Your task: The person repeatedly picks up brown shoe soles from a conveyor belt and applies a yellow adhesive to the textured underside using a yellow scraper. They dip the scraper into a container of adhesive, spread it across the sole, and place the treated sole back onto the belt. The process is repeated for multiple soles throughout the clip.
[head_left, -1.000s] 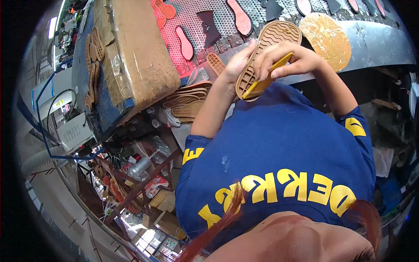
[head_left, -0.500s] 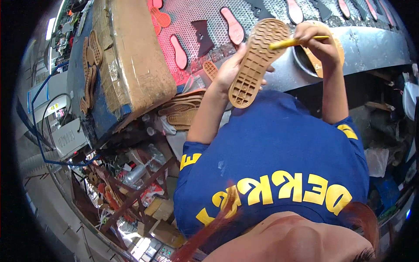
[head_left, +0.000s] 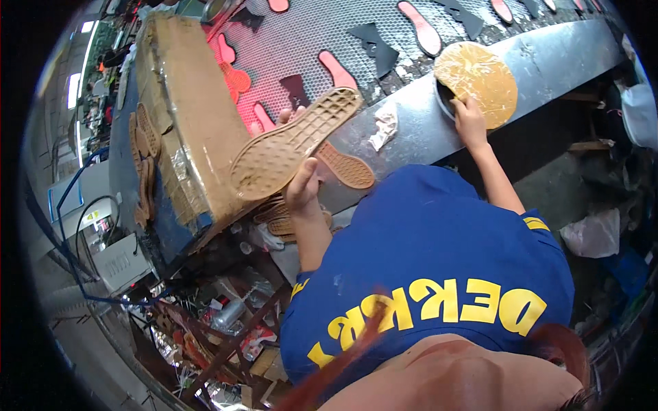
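Note:
In my left hand [head_left: 305,188] is a brown rubber shoe sole [head_left: 295,147], gridded face up, tilted with its narrow end toward the far right. The fingers are closed round its edge. My right hand [head_left: 469,123] is closed at the near left rim of a round pot [head_left: 443,96], partly under its orange-yellow cover [head_left: 483,79]. The yellow-handled brush in that hand is mostly hidden by the fingers and the cover. Another brown sole [head_left: 349,168] lies just beyond my left hand, partly behind the held one.
A grey metal ledge [head_left: 548,61] fronts a mesh belt [head_left: 301,27] bearing pink insoles [head_left: 419,29] and black cut pieces [head_left: 375,49]. On the ledge lies a crumpled white scrap [head_left: 385,127]. A cardboard box [head_left: 205,103] stands left; more soles [head_left: 144,157] lie beyond it.
My left hand has carried the sole left and nearer, turning it. My right hand has moved from over the sole to the pot, taking the brush off the sole.

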A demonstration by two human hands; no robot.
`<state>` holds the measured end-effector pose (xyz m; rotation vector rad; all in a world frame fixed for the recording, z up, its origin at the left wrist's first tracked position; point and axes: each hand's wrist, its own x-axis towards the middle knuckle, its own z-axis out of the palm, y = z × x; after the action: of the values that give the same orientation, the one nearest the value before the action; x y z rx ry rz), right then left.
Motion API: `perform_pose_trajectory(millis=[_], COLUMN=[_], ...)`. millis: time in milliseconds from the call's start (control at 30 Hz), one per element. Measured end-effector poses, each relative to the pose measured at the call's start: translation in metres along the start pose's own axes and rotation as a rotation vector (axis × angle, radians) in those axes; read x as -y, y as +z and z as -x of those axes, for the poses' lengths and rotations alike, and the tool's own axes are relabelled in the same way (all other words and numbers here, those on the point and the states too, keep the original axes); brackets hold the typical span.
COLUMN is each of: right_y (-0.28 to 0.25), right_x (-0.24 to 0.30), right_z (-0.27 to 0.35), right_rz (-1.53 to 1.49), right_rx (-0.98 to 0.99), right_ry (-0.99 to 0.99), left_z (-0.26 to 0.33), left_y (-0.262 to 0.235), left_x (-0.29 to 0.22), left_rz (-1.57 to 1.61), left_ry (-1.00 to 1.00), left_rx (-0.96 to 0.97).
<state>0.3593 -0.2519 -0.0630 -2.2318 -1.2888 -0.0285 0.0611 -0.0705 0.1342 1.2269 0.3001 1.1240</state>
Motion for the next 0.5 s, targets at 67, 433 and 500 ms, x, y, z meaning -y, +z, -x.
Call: perform_pose_trajectory(millis=[67, 433, 500], right_y=[0.011, -0.001, -0.008], right_x=[-0.005, 0.011, 0.017], right_z=[0.009, -0.007, -0.015], right_rz=[0.157, -0.73, -1.031], right_rx=[-0.036, -0.116, -0.11], right_ry=[0.009, 0.251, 0.415], left_z=[0.006, 0.017, 0.02], left_y=[-0.003, 0.009, 0.009], left_x=[-0.003, -0.004, -0.004], left_rz=[0.085, -0.197, -0.328], left_ry=[-0.069, 0.063, 0.103], left_rx=[0.011, 0.046, 0.067])
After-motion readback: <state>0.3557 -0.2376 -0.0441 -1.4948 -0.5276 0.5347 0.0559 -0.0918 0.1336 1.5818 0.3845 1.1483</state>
